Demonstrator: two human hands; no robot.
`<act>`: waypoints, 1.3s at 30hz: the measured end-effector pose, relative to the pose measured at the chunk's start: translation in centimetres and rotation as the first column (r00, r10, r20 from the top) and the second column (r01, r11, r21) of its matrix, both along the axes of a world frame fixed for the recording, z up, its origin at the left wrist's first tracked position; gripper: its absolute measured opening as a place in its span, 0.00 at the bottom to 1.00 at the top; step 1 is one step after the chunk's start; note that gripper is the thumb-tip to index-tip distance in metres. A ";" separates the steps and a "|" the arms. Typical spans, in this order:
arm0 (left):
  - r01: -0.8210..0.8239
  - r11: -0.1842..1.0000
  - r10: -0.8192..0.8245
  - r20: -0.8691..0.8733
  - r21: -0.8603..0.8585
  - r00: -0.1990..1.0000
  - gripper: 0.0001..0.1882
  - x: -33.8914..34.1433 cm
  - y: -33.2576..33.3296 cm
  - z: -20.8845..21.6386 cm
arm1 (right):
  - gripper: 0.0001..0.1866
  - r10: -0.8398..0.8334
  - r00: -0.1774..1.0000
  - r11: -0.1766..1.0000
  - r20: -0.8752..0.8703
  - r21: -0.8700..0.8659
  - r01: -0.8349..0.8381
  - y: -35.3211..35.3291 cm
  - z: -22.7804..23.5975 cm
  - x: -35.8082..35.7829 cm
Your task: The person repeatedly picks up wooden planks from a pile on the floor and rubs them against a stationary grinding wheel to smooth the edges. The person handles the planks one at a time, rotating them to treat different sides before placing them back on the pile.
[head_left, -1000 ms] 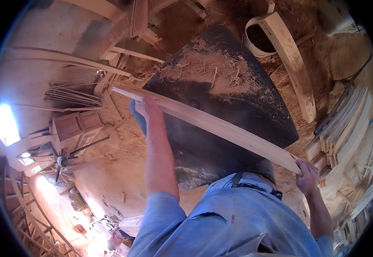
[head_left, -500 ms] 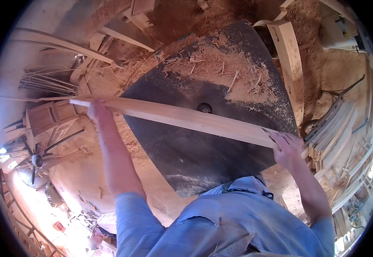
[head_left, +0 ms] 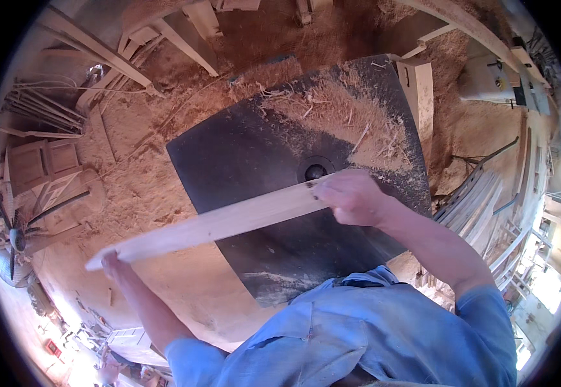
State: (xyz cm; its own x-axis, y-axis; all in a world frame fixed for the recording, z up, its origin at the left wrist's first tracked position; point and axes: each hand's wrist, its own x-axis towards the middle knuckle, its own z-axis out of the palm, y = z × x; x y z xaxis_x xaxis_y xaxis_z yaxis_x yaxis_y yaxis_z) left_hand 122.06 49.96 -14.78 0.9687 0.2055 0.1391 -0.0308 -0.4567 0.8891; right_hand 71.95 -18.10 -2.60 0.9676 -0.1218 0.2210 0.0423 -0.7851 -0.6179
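Observation:
Both hands hold a long pale wooden board (head_left: 229,219), which slants up from lower left to the middle of the view. My left hand (head_left: 115,263) grips it close to its far left end, out past the edge of the dark machine table (head_left: 229,161). At the other end, my right hand (head_left: 351,197) is closed around the board, slightly blurred, over the table. Just beyond the board by my right hand, a round dark cutter spindle (head_left: 315,170) stands in the tabletop.
Wood shavings and sawdust (head_left: 351,122) cover the table's far right part. Behind its right corner stands a thick timber piece (head_left: 419,97). Stacked boards (head_left: 470,203) lie at the right; a fan (head_left: 17,240) and a wooden cabinet frame (head_left: 45,161) are at the left.
The board has swung round: its left end has come down and nearer, while its right end has moved left and farther, close to the spindle. Both hands have stayed on it.

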 end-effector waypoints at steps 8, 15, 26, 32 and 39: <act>-0.516 0.677 0.353 -0.385 -0.525 0.853 0.29 -20.1 6.6 6.9 | 0.12 0.197 0.980 0.978 0.009 -0.069 -0.196 8.8 -0.2 1.1; -0.093 0.917 0.127 0.063 -0.388 0.990 0.25 -26.0 1.7 23.2 | 0.31 0.154 0.976 0.988 -0.152 0.002 -0.155 14.3 -0.7 -7.2; 0.792 0.313 -0.433 0.664 -0.523 0.610 0.19 -35.5 -36.2 52.2 | 0.33 -0.311 0.936 0.896 0.167 0.379 0.231 4.5 19.0 -12.8; 0.944 0.274 -0.879 0.446 0.183 0.169 0.18 -52.4 -55.3 51.6 | 0.30 -0.334 0.798 0.362 0.501 0.850 -0.382 -4.5 27.6 -22.3; 0.948 0.298 -0.893 0.318 -0.112 0.319 0.28 -64.8 -53.7 24.0 | 0.35 -0.882 0.432 0.195 0.188 0.980 -0.028 -13.0 16.8 -47.3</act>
State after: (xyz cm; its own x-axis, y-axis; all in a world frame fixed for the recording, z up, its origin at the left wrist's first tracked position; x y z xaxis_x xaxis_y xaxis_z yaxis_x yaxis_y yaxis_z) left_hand 57.28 -3.71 9.22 0.5043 -0.7565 0.4164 -0.4381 0.1915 0.8783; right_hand 24.63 -31.12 14.21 0.2226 -0.9720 0.0756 0.5972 0.0746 -0.7986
